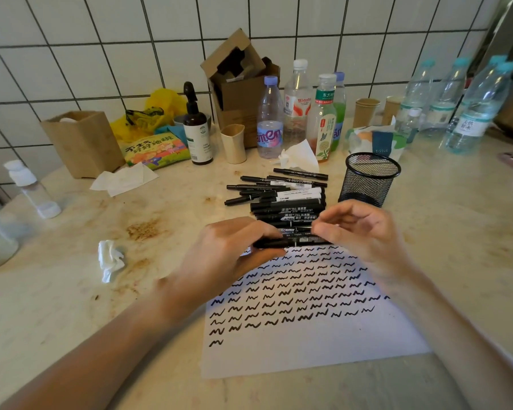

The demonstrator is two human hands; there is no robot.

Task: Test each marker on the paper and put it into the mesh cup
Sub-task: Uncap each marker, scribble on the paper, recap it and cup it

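Left hand (231,255) grips black marker (290,241) at frame centre, above paper (308,344). Right hand (365,232) fingers curled at marker's other end; grip unclear. Mesh cup (367,179) right of marker pile (282,199), on stained countertop (71,306); tiled wall (101,39) behind.

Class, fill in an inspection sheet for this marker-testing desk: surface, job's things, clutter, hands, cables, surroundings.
Surface: stained pale counter.
Job's things: paper covered in black squiggles; marker pile behind it; mesh cup upright, right of the pile.
Clutter: bottles, cardboard box, crumpled tissue.
Hands: left hand grips one marker; right hand at its other end.
Cables: nothing seen.
Surroundings: white tiled wall.
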